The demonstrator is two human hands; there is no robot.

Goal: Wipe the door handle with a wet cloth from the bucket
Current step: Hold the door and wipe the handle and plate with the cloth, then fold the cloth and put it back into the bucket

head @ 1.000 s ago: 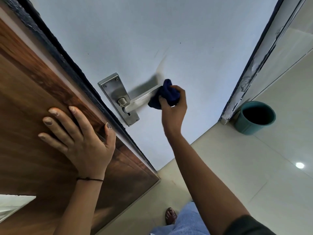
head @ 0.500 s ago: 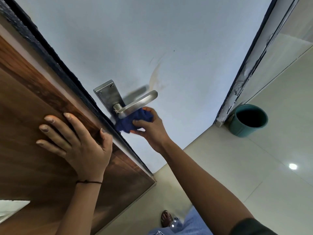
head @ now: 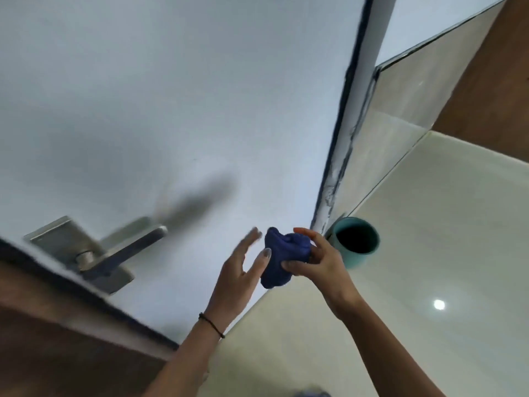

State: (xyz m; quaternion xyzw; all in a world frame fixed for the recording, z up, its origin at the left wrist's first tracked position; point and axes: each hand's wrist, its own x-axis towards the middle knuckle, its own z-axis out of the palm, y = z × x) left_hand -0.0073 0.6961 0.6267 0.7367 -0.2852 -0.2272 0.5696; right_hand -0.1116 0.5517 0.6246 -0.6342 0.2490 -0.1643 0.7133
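1. The right hand (head: 317,265) has its grip closed around a bunched blue cloth (head: 282,257), fingers over the top and thumb pressing in at the lower side; the cloth sits in the air between both hands, well away from the door handle (head: 126,249).
2. The left hand (head: 243,270) is spread wide and holds nothing — its fingertips lie just beside the cloth, though motion blur makes it hard to tell whether they touch it.
3. The metal lever handle and its backplate stand off to the left on the pale door face, with nothing on them; whether they are wet or clean cannot be read from this smeared view.
4. The teal bucket (head: 356,243) stands on the floor (head: 429,239) by the door frame, behind and right of the hands, its inside dark.
5. Risks, as I judge them: a loose wad passed between hands could slip and land on the tiles; a soaked cloth squeezed here would drip on the glossy floor and leave it slick underfoot.
6. With no hand on the door, it may swing if the lever is pushed during another pass.
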